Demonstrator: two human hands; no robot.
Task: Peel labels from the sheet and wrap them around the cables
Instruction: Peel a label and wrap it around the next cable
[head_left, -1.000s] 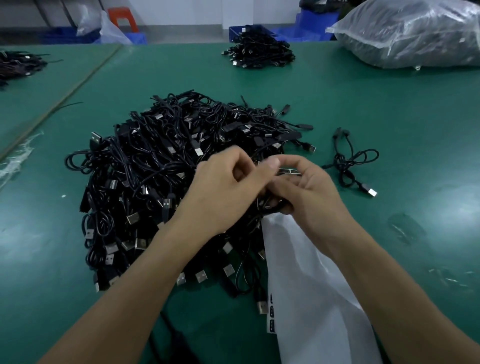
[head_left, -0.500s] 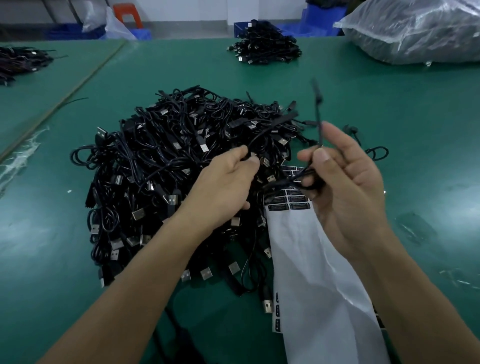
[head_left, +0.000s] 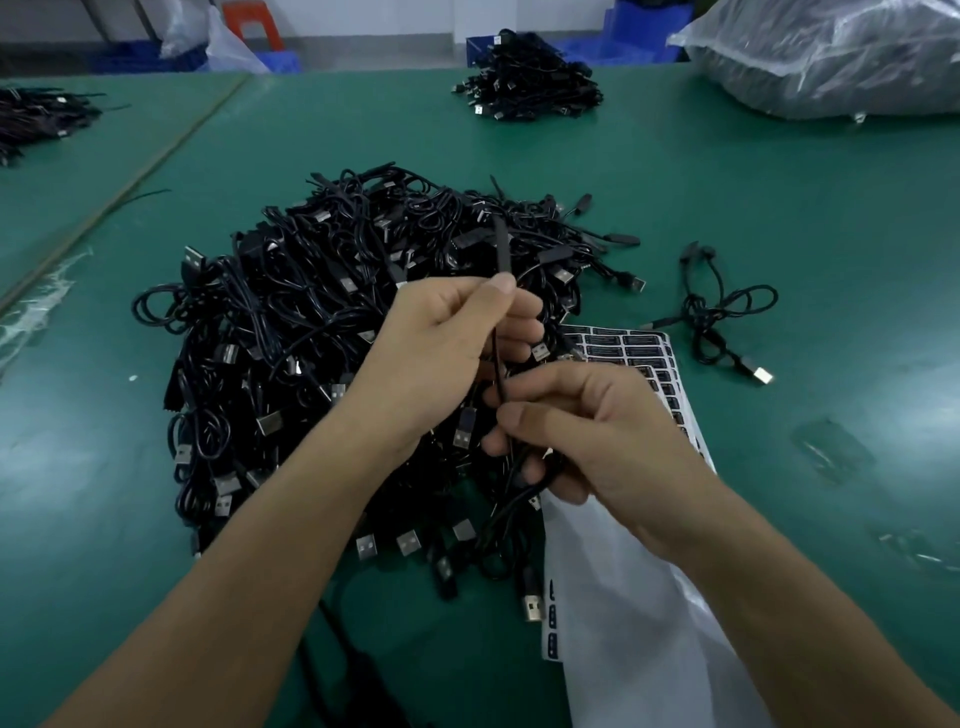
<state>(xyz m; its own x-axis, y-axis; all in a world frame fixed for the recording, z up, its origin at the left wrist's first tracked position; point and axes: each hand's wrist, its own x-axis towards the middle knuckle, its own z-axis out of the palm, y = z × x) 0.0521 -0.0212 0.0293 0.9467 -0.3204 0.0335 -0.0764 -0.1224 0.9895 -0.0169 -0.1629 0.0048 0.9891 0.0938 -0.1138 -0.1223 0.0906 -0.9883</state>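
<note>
While the label sheet (head_left: 628, 597) trails toward us on the green table (head_left: 857, 260), its printed rows just behind our right hand (head_left: 613, 441), we've got one cable (head_left: 497, 364) stretched between both hands. Right thumb and forefinger pinch it low, the other fingers curled round its slack. Our left hand (head_left: 441, 353) pinches it higher, plug end poking up. No label on it that we can see, so we're presenting the cable. Next, we judge, one hand must free up to peel a label. Beyond lie the big cable pile (head_left: 311, 338), a loose cable (head_left: 727, 312) and a far pile (head_left: 524, 88).
</note>
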